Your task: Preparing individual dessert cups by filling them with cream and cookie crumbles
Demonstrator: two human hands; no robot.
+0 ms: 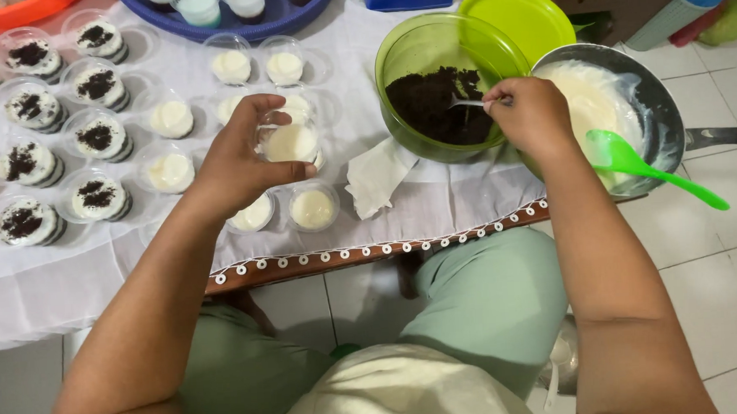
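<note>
Eight crumb-topped cups (62,139) sit done, roughly nine plain cream cups (235,67) wait, while my left hand (240,159) grips one cup (289,141) and my right hand (532,114) pinches a spoon (468,103) in the crumb bowl (395,71).

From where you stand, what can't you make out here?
- Spoon: the right hand hides its handle, and its bowl is sunk in the dark crumbs.
- Clear cup: the left hand covers its left side.
- Blue tray and orange tray: cut off by the top edge.
- Pan handle: cut off by the right edge.
</note>
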